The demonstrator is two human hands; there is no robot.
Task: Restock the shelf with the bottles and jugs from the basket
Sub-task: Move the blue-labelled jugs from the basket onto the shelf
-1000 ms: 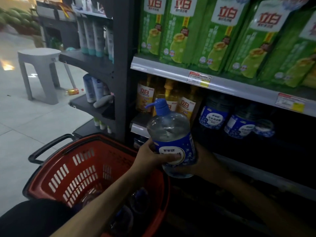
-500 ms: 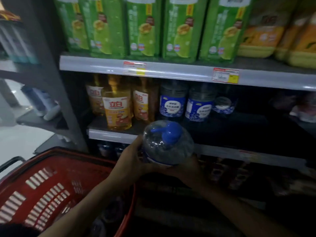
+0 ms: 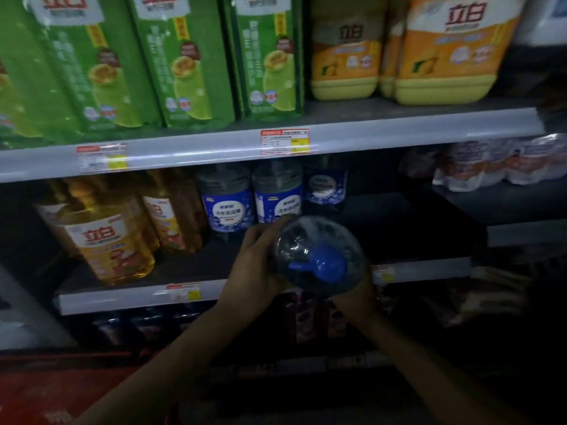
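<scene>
your left hand (image 3: 254, 265) is wrapped round the left side of the clear pump bottle (image 3: 319, 256), fingers curled over its shoulder and thumb low on the near side. your right hand (image 3: 356, 299) cups it from below and to the right, mostly hidden behind the bottle, so only the heel of the hand and the wrist show. both hands are closed on it and the grip looks firm.

the bottle is tipped toward you, so you look down onto its blue pump head (image 3: 322, 265), the spout pointing left. it sits in the air in front of the middle shelf (image 3: 122, 297), over the shelf's front edge and just before the row of matching bottles (image 3: 228, 204); whether its base touches the shelf board cannot be seen.

those matching bottles carry blue labels with a white oval; the print there is too blurred to read. left of them stand amber bottles (image 3: 110, 240) with a red "立白" logo on a white band. on the upper shelf (image 3: 214, 148) the green refill packs (image 3: 190, 62) and the orange jugs (image 3: 445, 50) show the same "立白" mark. the red-and-yellow price tags (image 3: 285, 142) on the shelf rails are not legible.

both forearms rise from the bottom of the view and converge on the bottle, the left from lower left, the right from lower right. a strip of the red basket (image 3: 36, 394) shows at bottom left.
</scene>
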